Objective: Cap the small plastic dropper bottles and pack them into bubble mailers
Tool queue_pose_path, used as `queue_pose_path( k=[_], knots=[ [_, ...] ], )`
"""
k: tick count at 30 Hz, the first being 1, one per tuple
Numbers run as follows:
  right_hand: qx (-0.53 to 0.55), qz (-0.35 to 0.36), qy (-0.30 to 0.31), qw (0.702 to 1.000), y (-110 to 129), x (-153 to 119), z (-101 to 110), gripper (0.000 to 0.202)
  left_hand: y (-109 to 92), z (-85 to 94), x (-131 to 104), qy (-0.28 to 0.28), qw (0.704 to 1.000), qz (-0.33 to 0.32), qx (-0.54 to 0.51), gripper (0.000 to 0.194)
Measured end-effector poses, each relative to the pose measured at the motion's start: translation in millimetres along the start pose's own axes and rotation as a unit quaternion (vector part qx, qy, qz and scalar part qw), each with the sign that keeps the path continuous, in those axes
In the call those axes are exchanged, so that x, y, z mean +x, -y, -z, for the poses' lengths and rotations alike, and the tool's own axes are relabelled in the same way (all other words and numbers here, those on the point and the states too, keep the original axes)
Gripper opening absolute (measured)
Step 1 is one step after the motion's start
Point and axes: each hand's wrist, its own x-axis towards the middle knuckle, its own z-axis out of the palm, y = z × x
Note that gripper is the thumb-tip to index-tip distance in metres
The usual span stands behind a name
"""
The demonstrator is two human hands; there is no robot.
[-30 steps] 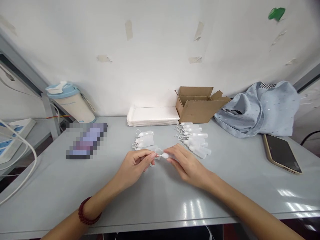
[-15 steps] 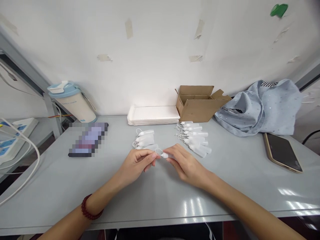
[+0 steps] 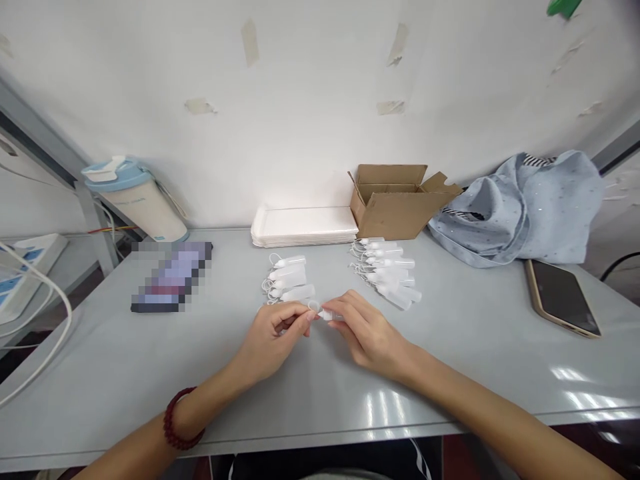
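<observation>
Two hands (image 3: 373, 333) hold a bottle (image 3: 327, 315) and cord (image 3: 313, 304).

No text can be read; the faint lettering (image 3: 132, 201) on the cream, blue-lidded cylindrical tumbler (image 3: 148, 215) at far left is too blurred.

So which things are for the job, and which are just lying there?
Seem part of it:
small bottle, held in the right hand
string loop, pinched by the left hand
left group of bottles, right group
maybe cardboard box and white stack

Probably just lying there:
blue-lidded cup
blue bag
phone near it
</observation>
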Motion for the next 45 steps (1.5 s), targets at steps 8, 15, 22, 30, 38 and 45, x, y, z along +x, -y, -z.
queue_pose_path(
  k=[8, 15, 22, 30, 38, 45],
  knots=[
    [0.004, -0.025, -0.005, 1.0, 4.0, -2.2, -1.6, 0.031, 2.8, -2.7, -2.6, 0.006, 1.0, 0.0, -0.01, 0.027],
    [0.005, -0.027, 0.004, 1.0, 4.2, -3.0, -2.2, 0.03, 0.6, -3.9, -2.1, 0.017, 1.0, 0.007, 0.005, 0.031],
    [0.014, -0.03, 0.006, 0.999, 5.5, 0.9, -0.5, 0.029, -5.3, 8.0, 1.6, 0.033, 0.999, 0.02, 0.016, 0.029],
    [-0.052, -0.078, 0.037, 0.995, -13.5, 6.2, 19.4, 0.035, -6.9, 32.5, 10.6, -0.078, 0.992, 0.097, -0.013, 0.026],
    [-0.213, -0.205, 0.094, 0.951, -49.8, 8.7, 53.8, 0.012, 5.1, 45.8, 17.3, -0.134, 0.975, 0.173, -0.038, 0.032],
    [-0.29, -0.21, 0.083, 0.93, -62.8, 5.5, 62.7, 0.014, 1.4, 42.9, 20.5, -0.114, 0.971, 0.198, 0.071, 0.035]
  ],
)
